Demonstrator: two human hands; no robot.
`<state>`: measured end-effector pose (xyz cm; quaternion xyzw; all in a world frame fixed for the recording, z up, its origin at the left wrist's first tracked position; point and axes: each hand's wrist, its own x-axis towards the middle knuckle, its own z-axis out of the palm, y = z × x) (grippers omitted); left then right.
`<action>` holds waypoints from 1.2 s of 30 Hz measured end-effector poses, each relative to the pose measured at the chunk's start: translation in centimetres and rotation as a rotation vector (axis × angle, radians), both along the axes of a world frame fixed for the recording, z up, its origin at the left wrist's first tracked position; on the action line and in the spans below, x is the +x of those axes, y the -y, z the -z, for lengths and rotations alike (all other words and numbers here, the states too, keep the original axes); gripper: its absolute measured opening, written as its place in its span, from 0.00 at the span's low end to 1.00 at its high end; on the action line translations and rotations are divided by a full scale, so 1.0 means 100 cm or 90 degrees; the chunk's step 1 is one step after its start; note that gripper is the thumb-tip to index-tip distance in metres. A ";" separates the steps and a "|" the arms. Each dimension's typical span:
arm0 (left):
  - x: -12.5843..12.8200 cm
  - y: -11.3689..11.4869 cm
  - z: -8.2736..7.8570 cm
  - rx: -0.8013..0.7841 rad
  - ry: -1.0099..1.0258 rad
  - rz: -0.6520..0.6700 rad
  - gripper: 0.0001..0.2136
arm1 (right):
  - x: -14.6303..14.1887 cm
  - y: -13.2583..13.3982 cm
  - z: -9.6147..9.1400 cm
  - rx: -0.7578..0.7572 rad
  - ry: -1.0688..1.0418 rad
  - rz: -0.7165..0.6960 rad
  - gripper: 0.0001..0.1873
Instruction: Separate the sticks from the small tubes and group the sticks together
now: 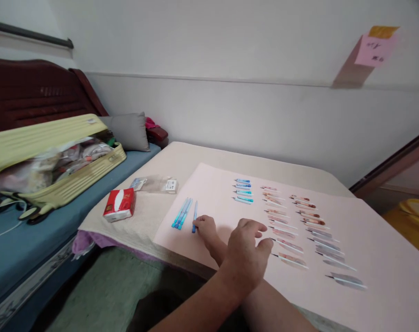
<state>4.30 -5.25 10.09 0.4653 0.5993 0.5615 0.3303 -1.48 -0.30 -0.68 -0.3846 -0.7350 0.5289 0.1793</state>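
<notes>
My arms are crossed, the left over the right. My right hand reaches to the left side of the pink sheet and pinches the lower end of a slim blue pen. Several blue pens lie side by side just left of it. Over the middle of the sheet hovers my left hand, thumb and fingers apart, with nothing in it. To its right lies a column of pinkish pens with pale shafts and dark tips. Farther back is a short stack of blue and teal pens.
Brown and grey pens form another column on the right of the pink sheet. A red tissue pack and a clear plastic bag lie left. Beyond stands a bed with an open yellow suitcase. A wall bounds the table's far side.
</notes>
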 end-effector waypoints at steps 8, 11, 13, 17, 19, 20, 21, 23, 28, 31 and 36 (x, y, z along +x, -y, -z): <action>0.000 0.007 -0.008 0.001 -0.003 0.012 0.10 | -0.023 0.000 0.011 0.095 0.098 0.052 0.17; 0.002 0.008 -0.006 0.012 -0.010 0.009 0.10 | -0.025 -0.002 0.016 0.130 0.134 0.059 0.19; 0.003 0.007 -0.005 0.011 -0.014 0.008 0.11 | -0.027 -0.003 0.020 0.143 0.141 0.055 0.20; 0.003 0.008 -0.005 -0.001 -0.019 0.010 0.11 | -0.029 -0.003 0.025 0.148 0.137 0.032 0.19; 0.003 0.009 -0.006 -0.007 -0.018 0.017 0.10 | -0.031 -0.003 0.027 0.153 0.132 0.025 0.20; 0.002 0.009 -0.007 -0.011 -0.018 0.021 0.11 | -0.032 -0.003 0.028 0.159 0.129 0.024 0.21; 0.002 0.010 -0.008 -0.014 -0.017 0.024 0.10 | -0.033 -0.004 0.029 0.166 0.128 0.023 0.21; 0.002 0.010 -0.009 -0.016 -0.016 0.023 0.10 | -0.034 -0.005 0.031 0.178 0.133 0.018 0.23; 0.002 0.009 -0.007 -0.011 -0.030 0.024 0.10 | -0.037 -0.008 0.035 0.182 0.131 0.004 0.22; 0.003 0.009 -0.005 -0.007 -0.030 0.025 0.10 | -0.037 -0.009 0.033 0.186 0.132 0.007 0.20; 0.003 0.009 -0.005 -0.009 -0.036 0.021 0.11 | -0.026 -0.007 0.022 0.215 0.180 -0.054 0.14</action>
